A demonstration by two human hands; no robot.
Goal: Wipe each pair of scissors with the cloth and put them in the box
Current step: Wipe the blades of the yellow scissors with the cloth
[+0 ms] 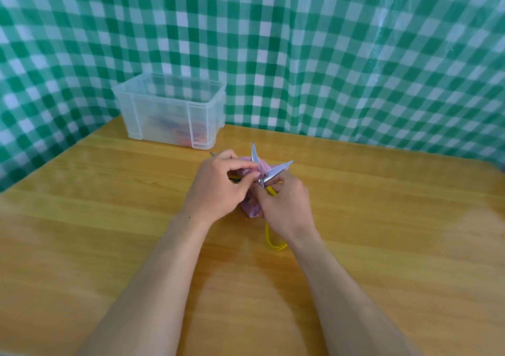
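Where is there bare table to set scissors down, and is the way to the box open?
Bare table right of the right hand out to the checked backdrop, and left of the left hand, nearer than the box. Crowded: centre, with cloth, yellow-handled scissors and a second blade tip just before the box.

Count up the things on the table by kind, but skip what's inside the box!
scissors: 2 (yellow scissors held open; second pair mostly hidden behind the left hand)
cloth: 1
box: 1
total: 4
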